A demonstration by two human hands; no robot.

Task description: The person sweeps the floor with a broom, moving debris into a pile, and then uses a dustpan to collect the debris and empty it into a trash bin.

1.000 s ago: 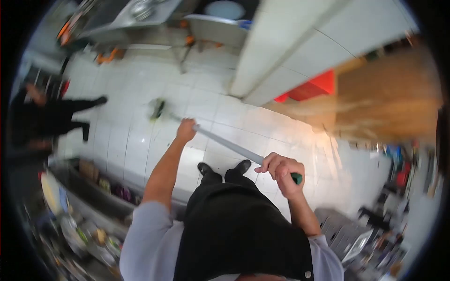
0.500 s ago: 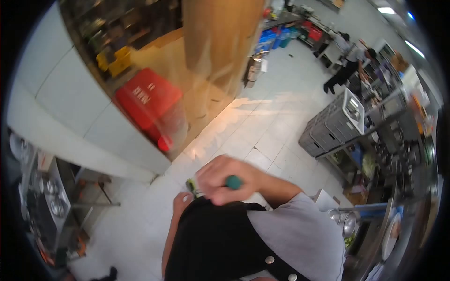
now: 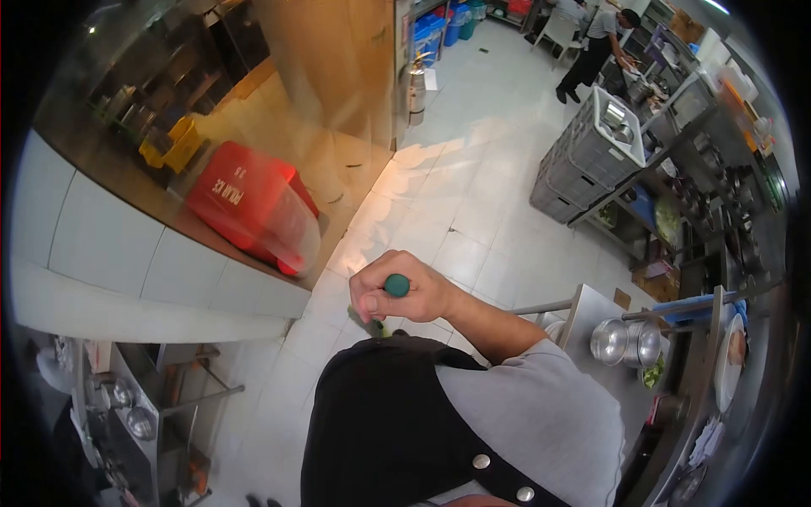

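My right hand (image 3: 422,294) is raised in front of my chest, fingers wrapped round a green-ended handle (image 3: 396,286). Only the round green end of it shows, pointing up at me; what it belongs to is hidden beneath the fist. Just below the fist, above the edge of my black apron (image 3: 372,414), a small green and dark thing (image 3: 378,327) peeks out, too little of it to name. My left hand is out of sight.
Behind glass at left stands a red bin (image 3: 253,198) with a yellow crate (image 3: 169,144). Grey stacked crates (image 3: 579,160) stand ahead right. Steel bowls (image 3: 625,340) sit on a counter at right. Another steel table (image 3: 135,406) is at lower left. A co-worker (image 3: 596,51) bends over a far counter.
The view has shifted, bringing the right-hand counter with bowls further in. My right fist, still round the handle, sits slightly higher and left. My left hand has dropped out of view.
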